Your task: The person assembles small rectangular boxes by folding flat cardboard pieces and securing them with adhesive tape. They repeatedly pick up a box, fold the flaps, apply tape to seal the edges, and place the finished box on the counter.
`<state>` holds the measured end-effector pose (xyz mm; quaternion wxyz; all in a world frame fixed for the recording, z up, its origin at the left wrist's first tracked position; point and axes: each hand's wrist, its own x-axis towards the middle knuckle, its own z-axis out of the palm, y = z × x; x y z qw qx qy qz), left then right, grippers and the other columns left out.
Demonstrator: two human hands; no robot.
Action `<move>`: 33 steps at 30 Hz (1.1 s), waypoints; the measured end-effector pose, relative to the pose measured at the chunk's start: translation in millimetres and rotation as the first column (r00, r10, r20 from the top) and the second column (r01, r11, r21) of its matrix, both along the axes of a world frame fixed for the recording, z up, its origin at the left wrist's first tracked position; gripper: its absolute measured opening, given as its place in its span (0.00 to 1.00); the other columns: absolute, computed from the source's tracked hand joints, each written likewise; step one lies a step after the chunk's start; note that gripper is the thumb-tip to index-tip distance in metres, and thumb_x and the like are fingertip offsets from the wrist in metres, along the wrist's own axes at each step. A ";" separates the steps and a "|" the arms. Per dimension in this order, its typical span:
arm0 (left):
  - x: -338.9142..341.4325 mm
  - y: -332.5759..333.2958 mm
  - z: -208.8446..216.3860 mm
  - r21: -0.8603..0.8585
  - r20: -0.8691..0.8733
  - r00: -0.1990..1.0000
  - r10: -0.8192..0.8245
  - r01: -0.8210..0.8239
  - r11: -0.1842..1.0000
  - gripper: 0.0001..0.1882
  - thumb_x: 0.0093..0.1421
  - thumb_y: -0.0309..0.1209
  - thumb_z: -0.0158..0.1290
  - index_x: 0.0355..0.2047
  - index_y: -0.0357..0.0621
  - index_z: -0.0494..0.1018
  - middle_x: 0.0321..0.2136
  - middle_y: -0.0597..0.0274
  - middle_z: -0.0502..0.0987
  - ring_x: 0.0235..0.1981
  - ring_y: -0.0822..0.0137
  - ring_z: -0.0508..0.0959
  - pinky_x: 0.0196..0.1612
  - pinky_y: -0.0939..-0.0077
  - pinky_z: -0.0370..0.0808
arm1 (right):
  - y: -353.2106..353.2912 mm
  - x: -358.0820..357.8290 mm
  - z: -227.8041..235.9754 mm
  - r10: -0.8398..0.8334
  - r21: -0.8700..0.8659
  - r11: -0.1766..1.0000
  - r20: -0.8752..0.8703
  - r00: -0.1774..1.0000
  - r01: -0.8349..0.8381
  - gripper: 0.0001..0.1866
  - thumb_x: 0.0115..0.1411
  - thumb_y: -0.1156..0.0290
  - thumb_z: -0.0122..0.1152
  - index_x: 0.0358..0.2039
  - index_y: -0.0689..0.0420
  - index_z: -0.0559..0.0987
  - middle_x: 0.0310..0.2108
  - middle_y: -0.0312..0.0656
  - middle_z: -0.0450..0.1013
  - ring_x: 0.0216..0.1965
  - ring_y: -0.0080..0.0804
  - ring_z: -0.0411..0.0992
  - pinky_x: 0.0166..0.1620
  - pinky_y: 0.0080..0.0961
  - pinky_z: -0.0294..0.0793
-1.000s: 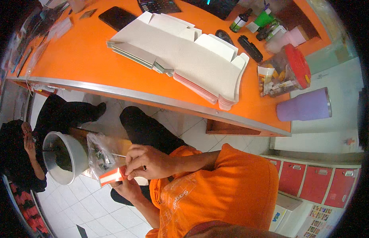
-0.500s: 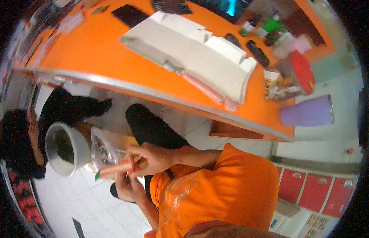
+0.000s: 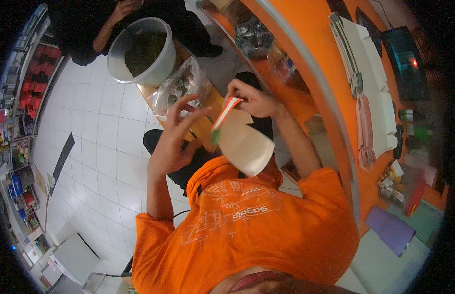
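Observation:
My right hand [image 3: 254, 99] pinches the top end of a small paper packet [image 3: 247, 147], printed orange, white and green along one edge and pale cream on its wide face. The packet hangs open or unfolded in front of my shirt. Beside it on the left, my left hand [image 3: 176, 134] is raised with fingers spread and holds nothing; its fingertips are close to the packet's green end. Just beyond my hands lies a clear plastic bag [image 3: 193, 78], its contents hard to make out. A translucent white tub [image 3: 167, 59] with dark green material inside stands behind the bag.
The tub and bag rest on a yellowish wooden bench [image 3: 213, 103]. Another person's hand [image 3: 123, 11] shows beyond the tub. An orange counter [image 3: 330, 73] with a metal edge runs along my right, carrying stacked white card sheets [image 3: 372, 83] and a purple tumbler [image 3: 390, 229].
My left hand has let go of the packet and opened beside it. The packet now shows its pale face. The view has turned, bringing the counter to the right.

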<state>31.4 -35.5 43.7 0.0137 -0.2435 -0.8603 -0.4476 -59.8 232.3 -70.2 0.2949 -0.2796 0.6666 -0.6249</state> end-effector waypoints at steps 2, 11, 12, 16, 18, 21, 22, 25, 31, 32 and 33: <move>3.3 9.4 1.2 -0.117 0.004 0.990 -0.140 0.140 0.983 0.24 0.50 0.22 0.61 0.50 0.46 0.75 0.57 0.53 0.69 0.47 0.53 0.77 0.50 0.62 0.76 | -8.1 -9.0 10.1 0.205 0.010 0.979 -0.032 0.978 -0.205 0.12 0.63 0.81 0.54 0.44 0.58 0.63 0.39 0.37 0.71 0.41 0.22 0.69 0.45 0.21 0.69; 24.6 26.3 -48.8 -0.026 0.170 0.883 -0.437 0.447 0.894 0.06 0.55 0.23 0.58 0.34 0.39 0.76 0.36 0.51 0.78 0.38 0.49 0.80 0.41 0.60 0.78 | -49.1 7.7 24.5 0.434 0.451 0.859 -0.393 0.811 -0.241 0.17 0.62 0.69 0.61 0.47 0.59 0.67 0.39 0.47 0.74 0.44 0.36 0.74 0.47 0.31 0.71; 31.4 26.1 -57.9 0.001 0.198 0.905 -0.378 0.385 0.923 0.04 0.56 0.22 0.57 0.33 0.39 0.75 0.33 0.50 0.78 0.36 0.49 0.80 0.39 0.59 0.78 | -49.8 15.3 31.6 0.286 0.455 0.891 -0.561 0.777 0.000 0.16 0.62 0.67 0.61 0.45 0.60 0.69 0.37 0.46 0.75 0.42 0.36 0.75 0.45 0.31 0.72; 64.2 30.9 -91.0 0.027 0.278 0.940 0.198 -0.214 0.977 0.02 0.63 0.22 0.52 0.35 0.36 0.70 0.29 0.47 0.76 0.30 0.48 0.79 0.32 0.62 0.76 | -25.5 70.9 52.8 -0.281 0.328 0.796 -0.543 0.792 0.508 0.17 0.64 0.57 0.61 0.36 0.61 0.75 0.29 0.43 0.76 0.31 0.31 0.77 0.34 0.28 0.75; 80.6 39.0 -103.5 0.023 0.335 0.871 0.359 -0.389 0.921 0.03 0.64 0.22 0.51 0.34 0.35 0.71 0.28 0.48 0.76 0.29 0.51 0.80 0.32 0.64 0.75 | -22.2 98.8 45.2 -0.475 0.399 0.773 -0.152 0.867 0.493 0.21 0.65 0.52 0.59 0.32 0.61 0.76 0.25 0.40 0.76 0.25 0.27 0.76 0.28 0.24 0.74; 102.6 54.7 -111.6 -0.017 0.405 0.787 0.466 -0.502 0.864 0.04 0.64 0.23 0.52 0.34 0.33 0.71 0.27 0.49 0.76 0.25 0.57 0.79 0.30 0.68 0.75 | -25.4 128.3 18.8 -0.531 0.487 0.808 0.354 0.770 0.333 0.26 0.67 0.49 0.56 0.27 0.62 0.77 0.21 0.38 0.75 0.18 0.22 0.73 0.21 0.19 0.71; 105.9 57.9 -111.0 -0.032 0.399 0.794 0.459 -0.488 0.872 0.04 0.64 0.23 0.53 0.34 0.33 0.71 0.27 0.49 0.76 0.25 0.57 0.79 0.30 0.68 0.75 | -32.4 130.7 12.2 -0.529 0.494 0.819 0.454 0.717 0.291 0.26 0.67 0.49 0.55 0.27 0.63 0.77 0.20 0.37 0.75 0.17 0.21 0.72 0.21 0.19 0.70; 112.1 62.4 -113.7 -0.047 0.335 0.843 0.421 -0.431 0.901 0.04 0.62 0.22 0.55 0.34 0.33 0.71 0.27 0.49 0.76 0.24 0.57 0.78 0.28 0.68 0.74 | -37.7 131.0 -8.8 -0.467 0.490 0.845 0.481 0.742 0.214 0.25 0.66 0.54 0.58 0.24 0.65 0.79 0.19 0.39 0.75 0.16 0.21 0.72 0.18 0.19 0.69; 118.1 60.9 -116.7 -0.101 0.332 0.863 0.381 -0.370 0.924 0.04 0.61 0.24 0.56 0.32 0.37 0.72 0.28 0.50 0.77 0.28 0.49 0.79 0.30 0.63 0.75 | -35.7 118.8 -8.4 -0.215 0.565 0.816 0.497 0.840 -0.125 0.19 0.65 0.63 0.58 0.24 0.67 0.79 0.19 0.40 0.76 0.17 0.21 0.74 0.20 0.21 0.72; 119.6 60.4 -115.4 -0.120 0.315 0.865 0.390 -0.371 0.921 0.04 0.61 0.24 0.56 0.32 0.37 0.72 0.28 0.50 0.77 0.28 0.49 0.79 0.30 0.63 0.75 | -35.7 121.6 -11.9 -0.244 0.536 0.838 0.534 0.810 -0.101 0.18 0.65 0.64 0.58 0.25 0.66 0.79 0.20 0.40 0.76 0.17 0.22 0.74 0.20 0.21 0.73; 121.8 60.1 -114.6 -0.127 0.303 0.859 0.413 -0.393 0.911 0.04 0.61 0.24 0.56 0.32 0.37 0.72 0.29 0.50 0.77 0.28 0.49 0.79 0.30 0.62 0.75 | -33.1 126.1 -16.9 -0.269 0.507 0.858 0.571 0.776 -0.076 0.17 0.65 0.65 0.58 0.25 0.66 0.78 0.21 0.40 0.76 0.18 0.22 0.75 0.21 0.20 0.73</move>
